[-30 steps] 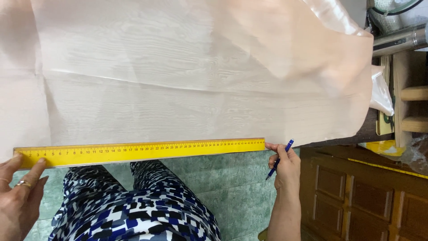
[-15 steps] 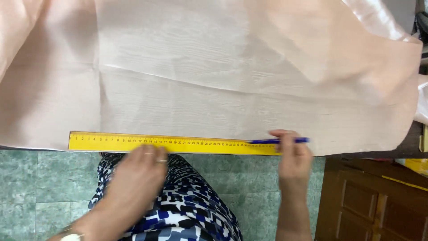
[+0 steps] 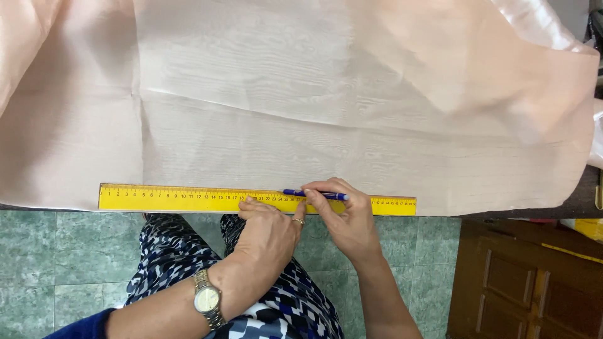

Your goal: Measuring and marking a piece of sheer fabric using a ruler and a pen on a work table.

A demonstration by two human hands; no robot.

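A long yellow ruler [image 3: 182,197] lies along the near edge of a pale peach fabric [image 3: 326,107] spread over a table. My left hand [image 3: 267,231], with a ring and a wristwatch, presses its fingers down on the ruler near its middle. My right hand [image 3: 348,221] holds a blue pen [image 3: 314,194] lying almost flat along the ruler's upper edge, its tip pointing left on the fabric. The two hands sit side by side, nearly touching.
Below the table edge are a green tiled floor [image 3: 56,263] and my lap in a blue, black and white patterned garment [image 3: 182,263]. A brown wooden cabinet [image 3: 527,282] stands at the lower right. Shiny fabric [image 3: 540,19] bunches at the upper right.
My right hand has slid left along the ruler with the pen, from near its right end to its middle. My left hand stays pressed on the ruler. The view has shifted slightly.
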